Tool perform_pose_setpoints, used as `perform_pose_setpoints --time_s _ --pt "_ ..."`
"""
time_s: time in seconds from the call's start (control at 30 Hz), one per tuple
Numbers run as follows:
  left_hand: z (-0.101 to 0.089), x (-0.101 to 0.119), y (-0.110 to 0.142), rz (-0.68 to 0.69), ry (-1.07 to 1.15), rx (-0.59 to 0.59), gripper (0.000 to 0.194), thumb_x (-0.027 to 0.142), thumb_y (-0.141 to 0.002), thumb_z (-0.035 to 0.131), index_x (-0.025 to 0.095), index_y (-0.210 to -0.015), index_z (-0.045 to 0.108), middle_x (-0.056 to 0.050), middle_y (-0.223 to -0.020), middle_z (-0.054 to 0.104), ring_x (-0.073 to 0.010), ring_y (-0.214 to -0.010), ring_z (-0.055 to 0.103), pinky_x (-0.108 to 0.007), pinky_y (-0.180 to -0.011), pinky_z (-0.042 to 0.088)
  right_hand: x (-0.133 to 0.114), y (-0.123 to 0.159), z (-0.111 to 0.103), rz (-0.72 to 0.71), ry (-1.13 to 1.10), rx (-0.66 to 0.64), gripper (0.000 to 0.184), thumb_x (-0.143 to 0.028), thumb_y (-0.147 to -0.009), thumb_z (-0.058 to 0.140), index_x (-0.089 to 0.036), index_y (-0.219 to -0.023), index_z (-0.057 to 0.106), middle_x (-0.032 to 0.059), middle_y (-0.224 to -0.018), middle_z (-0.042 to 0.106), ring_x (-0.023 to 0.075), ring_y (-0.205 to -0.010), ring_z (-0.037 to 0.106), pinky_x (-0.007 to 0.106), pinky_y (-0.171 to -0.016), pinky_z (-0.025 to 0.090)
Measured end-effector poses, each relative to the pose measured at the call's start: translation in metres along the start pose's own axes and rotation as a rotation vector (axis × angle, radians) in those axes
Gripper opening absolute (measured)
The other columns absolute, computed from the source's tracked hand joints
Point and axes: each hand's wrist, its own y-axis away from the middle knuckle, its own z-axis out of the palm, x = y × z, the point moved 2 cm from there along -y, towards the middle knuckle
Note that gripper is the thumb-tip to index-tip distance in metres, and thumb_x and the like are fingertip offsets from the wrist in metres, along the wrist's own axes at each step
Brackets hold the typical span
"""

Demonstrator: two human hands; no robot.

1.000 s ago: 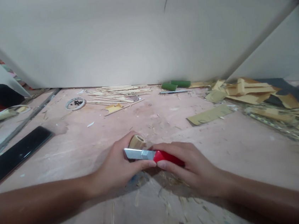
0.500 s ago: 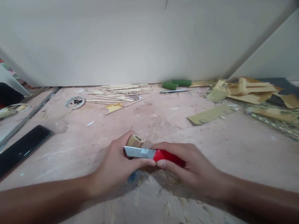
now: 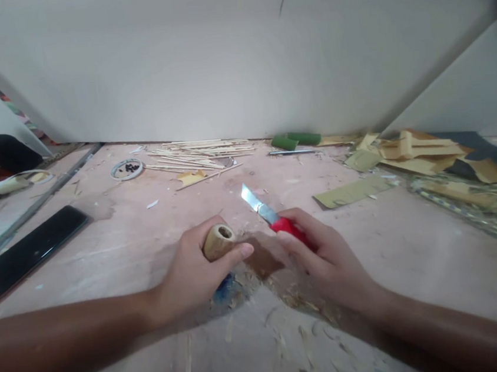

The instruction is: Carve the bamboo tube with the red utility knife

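Observation:
My left hand (image 3: 195, 265) is wrapped round a short hollow bamboo tube (image 3: 218, 243), its open end facing up and to the right. The lower part of the tube is hidden by my fingers and palm. In my right hand (image 3: 321, 249) is a knife (image 3: 265, 211) with a red handle, gripped by that handle. Its bare metal blade points up and to the left, apart from the tube. Thin shavings (image 3: 303, 301) lie on the surface below both hands.
A phone (image 3: 29, 253) lies at the left. Thin sticks (image 3: 201, 154), a white ring-shaped lid (image 3: 126, 170) with dark bits and green bamboo pieces (image 3: 296, 140) lie by the white panel (image 3: 200, 67). Brown paper scraps (image 3: 417, 150) and a tan strip (image 3: 353, 191) are at the right.
The knife has moved away from the bamboo tube, to the right, and its blade has swung upward. My left thumb no longer meets the knife, and more of the tube shows.

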Motion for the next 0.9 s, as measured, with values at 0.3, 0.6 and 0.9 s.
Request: perform_pose_setpoints --time_s 0.3,0.6,0.9 --pt "-0.0016 -0.0011 0.0015 0.035 0.236 -0.191 0.029 0.023 -0.089 0.077 0.021 -0.104 0.053 0.004 -0.089 0.058 -0.0122 -0.080 0.056 -0.023 -0.072 0.046 -0.0062 0.0082 0.0023 -0.145 0.061 -0.233 0.018 -0.032 -0.104 0.061 -0.030 -0.122 0.063 -0.0028 -0.104 0.077 0.0153 -0.087 0.071 0.025 -0.079 0.050" --pt "0.0024 -0.0014 0.0017 -0.006 0.242 -0.250 0.038 0.020 -0.085 0.082 0.023 -0.113 0.055 0.004 -0.093 0.061 -0.0129 -0.084 0.058 -0.024 -0.077 0.048 -0.0043 0.0083 0.0039 -0.236 0.152 -0.298 0.026 -0.033 -0.105 0.059 -0.028 -0.130 0.064 0.0017 -0.116 0.078 0.0200 -0.094 0.072 0.030 -0.083 0.050" --pt "0.0005 -0.0021 0.0005 -0.046 0.085 -0.236 0.037 0.031 -0.078 0.089 0.021 -0.096 0.057 0.006 -0.083 0.060 -0.0126 -0.077 0.052 -0.024 -0.068 0.042 -0.0081 0.0064 0.0044 -0.228 0.082 -0.332 0.019 -0.034 -0.105 0.060 -0.026 -0.120 0.069 -0.0006 -0.102 0.078 0.0162 -0.083 0.070 0.027 -0.074 0.048"
